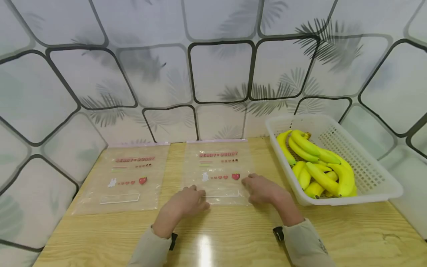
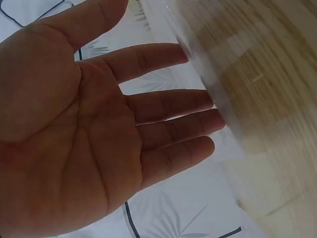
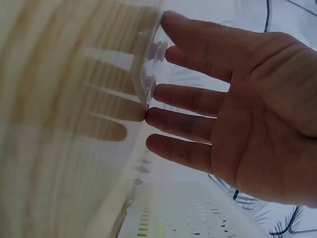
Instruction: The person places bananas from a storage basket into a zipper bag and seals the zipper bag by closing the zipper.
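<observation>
Sleeves (image 1: 305, 241) are beige; wrist fittings (image 1: 278, 233) are black.

Bare right hand (image 3: 237, 109), fingers extended, fingertips at a clear, glossy plastic sheet (image 3: 150, 74) upon the pale wood-grain bench (image 3: 44, 99). White perforated plastic basket (image 3: 225, 203), nearby.

The bananas (image 1: 321, 178) are yellow, the basket (image 1: 377, 186) white, the table (image 1: 240, 241) wood-grained, the bags (image 1: 217, 168) red-printed.

Red lettering (image 1: 218, 154) reads "BERRY BUNNY" on the clear bag (image 1: 218, 185) just beyond the fingers (image 3: 190, 99) and on another bag (image 1: 128, 189) left of them.
</observation>
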{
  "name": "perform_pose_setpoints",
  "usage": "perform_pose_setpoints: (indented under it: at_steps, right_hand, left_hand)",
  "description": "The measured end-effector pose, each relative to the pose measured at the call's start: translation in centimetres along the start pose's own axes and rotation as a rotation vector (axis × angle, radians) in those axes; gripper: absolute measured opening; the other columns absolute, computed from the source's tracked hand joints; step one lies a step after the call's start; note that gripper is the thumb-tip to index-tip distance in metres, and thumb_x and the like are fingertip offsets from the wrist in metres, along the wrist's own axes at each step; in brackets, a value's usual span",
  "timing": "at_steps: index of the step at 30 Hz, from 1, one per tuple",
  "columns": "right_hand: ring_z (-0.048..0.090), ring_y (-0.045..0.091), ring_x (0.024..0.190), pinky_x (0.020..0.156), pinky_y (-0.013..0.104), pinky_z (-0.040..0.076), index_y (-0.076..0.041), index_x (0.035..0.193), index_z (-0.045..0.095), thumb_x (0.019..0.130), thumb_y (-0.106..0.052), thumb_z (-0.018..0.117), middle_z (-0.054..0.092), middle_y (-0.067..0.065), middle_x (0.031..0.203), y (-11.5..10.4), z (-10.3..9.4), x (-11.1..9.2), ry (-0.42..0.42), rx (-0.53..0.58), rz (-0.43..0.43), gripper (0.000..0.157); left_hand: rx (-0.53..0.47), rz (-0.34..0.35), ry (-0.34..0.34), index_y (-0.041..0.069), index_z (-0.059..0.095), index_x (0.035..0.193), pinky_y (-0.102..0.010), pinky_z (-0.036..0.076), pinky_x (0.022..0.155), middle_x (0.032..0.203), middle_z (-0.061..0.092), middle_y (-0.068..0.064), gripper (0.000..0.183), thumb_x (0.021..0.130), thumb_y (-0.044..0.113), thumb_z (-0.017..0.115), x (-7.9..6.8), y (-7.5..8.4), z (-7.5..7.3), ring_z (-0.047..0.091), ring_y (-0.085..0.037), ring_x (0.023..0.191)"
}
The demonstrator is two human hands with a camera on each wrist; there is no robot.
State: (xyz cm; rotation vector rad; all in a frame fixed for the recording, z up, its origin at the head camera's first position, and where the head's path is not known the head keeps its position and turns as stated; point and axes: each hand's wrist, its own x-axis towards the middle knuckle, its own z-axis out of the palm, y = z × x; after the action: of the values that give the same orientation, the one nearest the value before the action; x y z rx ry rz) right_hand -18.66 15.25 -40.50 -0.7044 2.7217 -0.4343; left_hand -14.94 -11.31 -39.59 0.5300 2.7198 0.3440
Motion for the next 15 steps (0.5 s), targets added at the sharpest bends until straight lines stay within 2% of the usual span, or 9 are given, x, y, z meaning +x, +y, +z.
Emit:
perform_pose_setpoints:
  at_steps: [5, 9, 11, 15]
  right_hand:
    - [0.059, 0.033, 0.095, 0.085, 0.049, 0.052, 0.001, 0.117, 0.063, 0.071, 0.001, 0.072, 0.057, 0.021, 0.115, -0.5, 0.1, 0.0, 0.009, -0.054, 0.018, 0.047]
    - [0.052, 0.026, 0.084, 0.074, 0.042, 0.049, -0.001, 0.101, 0.063, 0.065, -0.001, 0.073, 0.055, 0.015, 0.103, -0.9, 0.5, 0.1, 0.023, -0.051, 0.003, 0.037]
    - [0.052, 0.026, 0.086, 0.075, 0.042, 0.048, -0.002, 0.095, 0.061, 0.064, 0.000, 0.073, 0.055, 0.016, 0.106, -1.2, 0.7, 0.0, 0.032, -0.043, -0.015, 0.033]
    - [0.055, 0.026, 0.091, 0.082, 0.043, 0.049, -0.001, 0.095, 0.058, 0.066, 0.000, 0.075, 0.056, 0.018, 0.113, -1.7, 0.8, -0.1, 0.040, -0.025, -0.032, 0.033]
  left_hand:
    - [-0.016, 0.000, 0.043, 0.005, 0.067, 0.114, -0.050, 0.050, 0.090, 0.112, 0.062, -0.015, 0.028, 0.096, 0.025, 0.066, 0.3, -0.5, -0.1, 0.060, -0.034, 0.104]
    - [-0.003, -0.014, 0.088, 0.005, 0.064, 0.098, -0.045, 0.051, 0.076, 0.098, 0.060, -0.013, 0.010, 0.094, 0.014, 0.065, 0.4, -0.7, -0.1, 0.057, -0.029, 0.088]
    - [0.002, -0.022, 0.110, 0.006, 0.062, 0.092, -0.043, 0.049, 0.071, 0.091, 0.056, -0.011, 0.006, 0.094, 0.011, 0.065, 0.4, -0.8, 0.1, 0.053, -0.026, 0.081]
    - [0.010, -0.031, 0.144, 0.005, 0.061, 0.091, -0.044, 0.050, 0.070, 0.091, 0.055, -0.012, 0.007, 0.091, 0.009, 0.066, 0.4, -0.8, 0.1, 0.051, -0.028, 0.081]
